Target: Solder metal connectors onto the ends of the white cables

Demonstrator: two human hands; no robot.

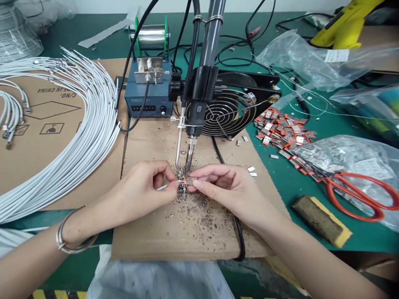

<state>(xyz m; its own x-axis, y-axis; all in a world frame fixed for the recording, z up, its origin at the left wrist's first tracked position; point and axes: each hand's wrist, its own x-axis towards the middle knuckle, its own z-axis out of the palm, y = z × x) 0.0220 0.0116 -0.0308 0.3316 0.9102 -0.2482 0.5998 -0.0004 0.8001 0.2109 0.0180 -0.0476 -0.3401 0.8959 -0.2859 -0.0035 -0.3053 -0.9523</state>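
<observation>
Over the middle of the cardboard sheet (146, 236), both hands work close together. The left hand (141, 187) has its grip pinched on a thin white cable (162, 187); the right hand (230, 187) has its grip pinched on an orange-and-metal connector (191, 181). The connector lies between the 2 sets of fingertips, just below the iron tip (188, 158); contact with the tip cannot be confirmed.

Hazards, as judged: if either pinch slackens, the cable end could shift off the connector. Loose metal debris (208, 218) beneath could stick to the parts. If the tip is hot, a small upward slip could burn the fingers. The solder tube (178, 147) beside the tip limits room for the left hand.

Surroundings, near to far: a black cord (240, 236) runs past the right forearm and could snag it. To the right lie a sponge (322, 220), orange-handled scissors (343, 179) overlapping a clear bag (346, 155), and a heap of connectors (280, 128) on the green counter (90, 25). A bundle of white cables (102, 137) occupies the left. A tilted fan (218, 114) stands behind the iron, closing off that side; beyond are a blue feeder unit (146, 106) and 1 solder spool (152, 37).
</observation>
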